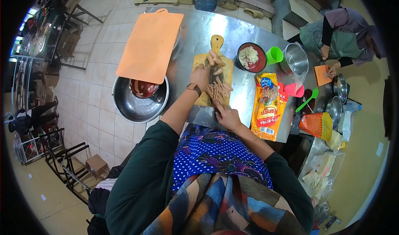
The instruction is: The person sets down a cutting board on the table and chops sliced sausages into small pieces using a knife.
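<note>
A wooden cutting board (200, 60) with a round handle lies on the metal table. On its right half are thin sausage strips (219, 90), and several larger sausage pieces (215, 59) lie nearer the handle. My left hand (200, 77), below a wrist with a watch, is closed over the board's left part, beside the sausage; what it grips, if anything, is hidden. At the board's near edge, my right hand (227, 116) has its index finger stretched out, touching the end of the strips. It holds nothing that I can see.
An orange cutting board (150, 44) partly covers a steel bowl (121, 106) at left. Right of the board stand a black-rimmed bowl of chopped white bits (249, 55), a green cup (274, 55) and yellow food packets (266, 110). A co-worker (349, 33) works at the far right.
</note>
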{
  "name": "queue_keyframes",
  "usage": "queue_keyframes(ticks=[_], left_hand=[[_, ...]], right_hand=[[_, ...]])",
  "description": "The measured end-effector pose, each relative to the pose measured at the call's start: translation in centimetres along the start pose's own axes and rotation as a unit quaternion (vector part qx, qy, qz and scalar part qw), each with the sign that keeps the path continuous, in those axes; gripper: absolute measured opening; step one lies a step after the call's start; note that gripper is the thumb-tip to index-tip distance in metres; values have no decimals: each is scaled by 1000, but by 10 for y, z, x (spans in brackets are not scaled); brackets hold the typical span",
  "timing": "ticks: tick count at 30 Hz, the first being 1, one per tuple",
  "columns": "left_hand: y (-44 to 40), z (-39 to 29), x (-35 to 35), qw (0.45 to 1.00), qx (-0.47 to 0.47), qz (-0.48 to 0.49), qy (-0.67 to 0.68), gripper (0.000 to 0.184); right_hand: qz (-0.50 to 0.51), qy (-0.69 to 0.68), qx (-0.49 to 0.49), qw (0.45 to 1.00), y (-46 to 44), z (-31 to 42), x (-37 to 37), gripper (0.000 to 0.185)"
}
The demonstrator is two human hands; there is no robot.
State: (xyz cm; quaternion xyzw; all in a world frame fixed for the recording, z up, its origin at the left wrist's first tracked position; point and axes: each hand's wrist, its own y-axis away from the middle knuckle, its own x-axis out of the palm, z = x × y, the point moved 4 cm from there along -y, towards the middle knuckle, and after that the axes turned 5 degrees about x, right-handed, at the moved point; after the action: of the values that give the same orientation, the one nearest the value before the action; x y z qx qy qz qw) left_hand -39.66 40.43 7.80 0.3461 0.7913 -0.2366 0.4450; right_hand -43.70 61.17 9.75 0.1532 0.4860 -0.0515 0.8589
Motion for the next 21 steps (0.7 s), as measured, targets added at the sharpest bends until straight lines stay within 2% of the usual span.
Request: queue_keyframes(ticks=[3,5,9,11,12,14,21], left_hand=[[5,14,-11,999,-53,4,6,15],[16,24,-13,995,-91,-26,43,16],[53,32,1,990,-101,-48,83,20],[76,15,4,973,-150,-33,173,19],[84,8,5,973,-152,-33,172,19],[95,4,8,954,-164,-108,225,15],[103,-1,7,945,-174,-145,238,8]], right_hand=[[-31,-20,-11,999,1,-1,0,64],[-25,-18,-5,1000,0,2,2,64],[-22,-38,12,999,0,4,8,67],[-26,-44,6,999,-1,5,8,68],[-33,-47,4,998,-2,7,8,68],[-29,-46,6,998,-2,9,8,69],[-57,-52,-13,997,2,15,14,71]])
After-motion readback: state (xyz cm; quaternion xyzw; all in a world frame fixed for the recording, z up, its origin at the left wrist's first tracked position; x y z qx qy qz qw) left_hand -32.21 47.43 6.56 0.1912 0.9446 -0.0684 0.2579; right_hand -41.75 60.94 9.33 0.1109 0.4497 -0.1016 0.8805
